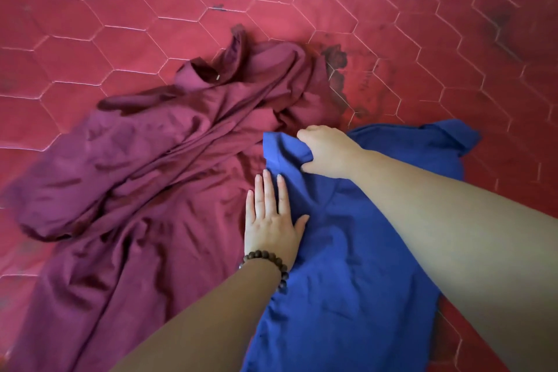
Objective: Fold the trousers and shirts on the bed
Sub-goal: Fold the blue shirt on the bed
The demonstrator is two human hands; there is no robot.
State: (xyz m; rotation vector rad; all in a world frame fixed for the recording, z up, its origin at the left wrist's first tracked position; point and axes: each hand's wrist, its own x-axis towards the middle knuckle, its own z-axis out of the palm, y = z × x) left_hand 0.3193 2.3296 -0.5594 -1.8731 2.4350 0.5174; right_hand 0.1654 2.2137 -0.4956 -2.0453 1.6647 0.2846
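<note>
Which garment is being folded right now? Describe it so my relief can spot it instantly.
On the red bedspread with its hexagon stitching lie two garments. Take the one on the right, under both arms: the blue garment, with the left hand flat on it and the right hand pinching its far edge. Its neighbour, the crumpled maroon garment, nearly matches the bedspread.

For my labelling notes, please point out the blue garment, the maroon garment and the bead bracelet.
blue garment [347, 251]: head view, on its flat middle part.
maroon garment [157, 154]: head view, on its crumpled middle folds.
bead bracelet [267, 255]: head view, on beads at the left wrist.
</note>
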